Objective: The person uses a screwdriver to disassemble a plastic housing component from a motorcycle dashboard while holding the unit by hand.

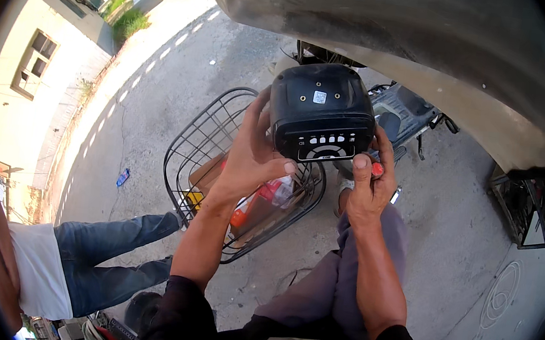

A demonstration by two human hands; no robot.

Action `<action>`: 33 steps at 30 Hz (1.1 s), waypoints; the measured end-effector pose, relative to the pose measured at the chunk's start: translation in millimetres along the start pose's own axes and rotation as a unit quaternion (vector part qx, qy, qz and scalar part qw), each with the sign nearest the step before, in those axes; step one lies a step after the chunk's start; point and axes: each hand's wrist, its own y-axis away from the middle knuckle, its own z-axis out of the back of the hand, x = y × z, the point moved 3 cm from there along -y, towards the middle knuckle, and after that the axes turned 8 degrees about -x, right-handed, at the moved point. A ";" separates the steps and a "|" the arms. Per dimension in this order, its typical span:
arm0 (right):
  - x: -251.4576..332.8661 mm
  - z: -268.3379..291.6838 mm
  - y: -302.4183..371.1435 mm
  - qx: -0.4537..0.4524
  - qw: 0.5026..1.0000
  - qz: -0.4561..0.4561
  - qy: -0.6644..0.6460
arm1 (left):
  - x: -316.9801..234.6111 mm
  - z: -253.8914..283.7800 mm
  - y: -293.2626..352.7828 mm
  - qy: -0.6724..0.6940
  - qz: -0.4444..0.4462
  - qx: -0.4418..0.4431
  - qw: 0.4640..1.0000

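Black box [322, 105] is held raised, its button panel toward the person, beyond the wire basket [166, 161]. Left hand [255, 155], partly curled, supports its left side; right hand [371, 192] clasps its lower right corner, along with a red-ended item [377, 169].

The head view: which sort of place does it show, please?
Outdoors, probably a paved yard or roadside: there is concrete ground underfoot, a pale building on the left, and green bushes beyond, in sunlight.
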 end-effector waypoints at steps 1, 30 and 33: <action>6.3 1.9 -3.5 0.005 0.999 0.029 0.045 | -1.4 -2.6 1.3 0.009 0.000 0.000 1.000; 93.5 -11.7 -36.9 0.138 0.892 0.330 0.277 | -2.2 -2.1 6.3 0.043 -0.009 0.007 0.999; 90.9 -10.6 -37.4 0.136 0.892 0.330 0.278 | -1.8 -1.7 6.1 0.051 -0.007 0.015 0.999</action>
